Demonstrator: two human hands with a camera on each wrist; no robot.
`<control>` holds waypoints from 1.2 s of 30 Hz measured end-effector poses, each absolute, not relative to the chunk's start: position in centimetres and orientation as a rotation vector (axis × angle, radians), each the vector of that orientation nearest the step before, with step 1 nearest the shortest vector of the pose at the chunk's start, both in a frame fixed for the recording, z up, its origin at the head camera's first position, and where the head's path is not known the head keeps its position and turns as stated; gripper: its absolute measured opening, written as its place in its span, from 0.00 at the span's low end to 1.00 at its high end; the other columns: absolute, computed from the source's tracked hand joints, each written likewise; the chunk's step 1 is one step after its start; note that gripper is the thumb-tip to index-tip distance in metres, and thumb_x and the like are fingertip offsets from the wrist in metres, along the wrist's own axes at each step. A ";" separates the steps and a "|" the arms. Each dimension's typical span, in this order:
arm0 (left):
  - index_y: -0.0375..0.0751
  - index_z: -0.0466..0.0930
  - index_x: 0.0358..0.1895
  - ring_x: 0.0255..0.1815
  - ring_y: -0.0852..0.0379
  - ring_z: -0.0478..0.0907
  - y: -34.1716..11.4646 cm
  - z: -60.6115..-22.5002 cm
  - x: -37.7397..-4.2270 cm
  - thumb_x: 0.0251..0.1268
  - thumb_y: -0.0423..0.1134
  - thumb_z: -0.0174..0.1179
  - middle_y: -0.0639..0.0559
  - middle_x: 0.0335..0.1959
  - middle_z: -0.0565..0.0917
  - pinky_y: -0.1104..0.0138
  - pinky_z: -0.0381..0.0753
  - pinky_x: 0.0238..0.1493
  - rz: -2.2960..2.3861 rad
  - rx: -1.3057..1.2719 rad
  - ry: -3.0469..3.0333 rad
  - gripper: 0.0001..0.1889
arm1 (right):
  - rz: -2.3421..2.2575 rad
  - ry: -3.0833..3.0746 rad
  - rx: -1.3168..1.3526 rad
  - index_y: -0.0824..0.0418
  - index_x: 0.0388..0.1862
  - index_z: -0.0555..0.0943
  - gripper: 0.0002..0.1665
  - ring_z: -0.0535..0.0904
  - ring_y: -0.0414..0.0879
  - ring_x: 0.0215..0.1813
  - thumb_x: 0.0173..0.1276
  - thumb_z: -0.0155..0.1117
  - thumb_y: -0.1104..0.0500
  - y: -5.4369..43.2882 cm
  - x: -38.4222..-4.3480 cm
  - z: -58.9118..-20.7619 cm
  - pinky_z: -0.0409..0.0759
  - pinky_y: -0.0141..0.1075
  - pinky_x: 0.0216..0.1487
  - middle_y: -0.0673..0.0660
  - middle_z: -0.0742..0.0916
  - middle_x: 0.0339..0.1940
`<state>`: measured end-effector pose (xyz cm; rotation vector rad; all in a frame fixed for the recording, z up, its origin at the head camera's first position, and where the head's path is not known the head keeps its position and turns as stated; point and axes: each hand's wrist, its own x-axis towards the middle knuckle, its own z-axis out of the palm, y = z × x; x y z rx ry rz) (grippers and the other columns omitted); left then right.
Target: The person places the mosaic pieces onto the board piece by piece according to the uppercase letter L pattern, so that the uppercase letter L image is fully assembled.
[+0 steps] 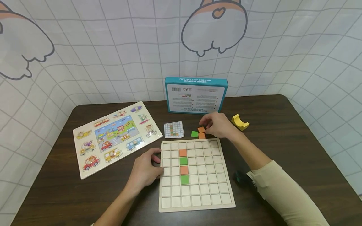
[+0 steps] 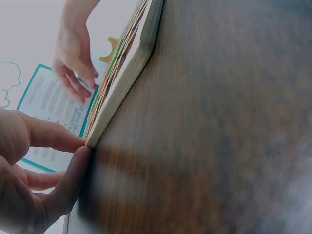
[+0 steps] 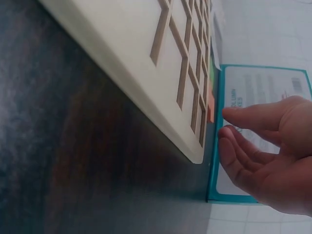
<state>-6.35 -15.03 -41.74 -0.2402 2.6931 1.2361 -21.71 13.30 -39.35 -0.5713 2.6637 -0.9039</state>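
A pale wooden grid board (image 1: 207, 190) lies on the dark table. One of its columns holds orange and green square tiles, alternating downward from an orange tile (image 1: 183, 153). With thumb and fingers my left hand (image 1: 145, 168) holds the board's left edge; the left wrist view shows thumb and index finger (image 2: 53, 134) meeting at the rim. Beyond the far edge, my right hand (image 1: 217, 125) hovers beside loose tiles: a green tile (image 1: 194, 134) and two orange tiles (image 1: 201, 136). Its thumb and fingertips stand apart in the right wrist view, with nothing visible between them.
A card with a printed grid pattern (image 1: 173, 130) lies behind the board. At left is a picture puzzle board (image 1: 116, 136). A teal-edged box (image 1: 196, 95) stands upright at the back; a yellow curved block (image 1: 239, 122) sits right of my right hand.
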 end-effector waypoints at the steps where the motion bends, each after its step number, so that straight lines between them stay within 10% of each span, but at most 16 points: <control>1: 0.40 0.79 0.65 0.16 0.59 0.78 -15.0 -41.8 -6.3 0.44 0.26 0.66 0.47 0.39 0.83 0.65 0.76 0.22 1.238 -0.241 2.692 0.36 | -0.894 2.665 -0.575 0.62 0.52 0.87 0.18 0.85 0.50 0.45 0.63 0.71 0.69 13.3 -21.8 -39.4 0.84 0.46 0.51 0.59 0.89 0.49; 36: 0.40 0.79 0.65 0.16 0.59 0.79 -15.1 -42.0 -6.5 0.44 0.26 0.68 0.48 0.38 0.82 0.65 0.76 0.23 1.235 -0.238 2.697 0.35 | -0.844 2.605 -0.716 0.61 0.47 0.90 0.18 0.83 0.50 0.44 0.61 0.66 0.73 12.9 -23.2 -40.6 0.83 0.43 0.48 0.58 0.89 0.43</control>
